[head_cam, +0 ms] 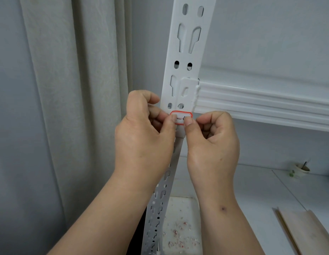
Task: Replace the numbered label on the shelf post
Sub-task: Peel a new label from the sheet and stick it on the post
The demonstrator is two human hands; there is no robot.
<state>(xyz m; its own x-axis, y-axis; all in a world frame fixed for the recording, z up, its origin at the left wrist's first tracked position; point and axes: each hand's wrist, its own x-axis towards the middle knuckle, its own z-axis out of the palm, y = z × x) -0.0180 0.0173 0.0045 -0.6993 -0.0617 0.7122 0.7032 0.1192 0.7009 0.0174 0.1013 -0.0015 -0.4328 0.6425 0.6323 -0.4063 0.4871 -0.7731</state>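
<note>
A pale curtain (55,107) hangs to the left of the white shelf post (189,57), its folds running down beside the post's slotted face. The left hand (145,138) is raised against the post from the left, fingers curled, its thumb pressing the left end of the label (180,116). The label, white with a red border and a dark handwritten mark, lies flat on the post's front, just under a pair of small round holes and level with the shelf beam's (261,103) lower edge. The right hand (213,142) comes in from the post's right, fingers curled, its thumb pressing the label's right end, so the two thumbs sit close together on the sticker with a short gap between them. The beam hooks into the post and runs off to its right. Below, at the foot of the post, small red and white paper scraps (180,234) lie scattered on a white surface. Farther right of the post, wooden boards (305,232) lie flat, and a small cup (300,169) stands beyond them.
</note>
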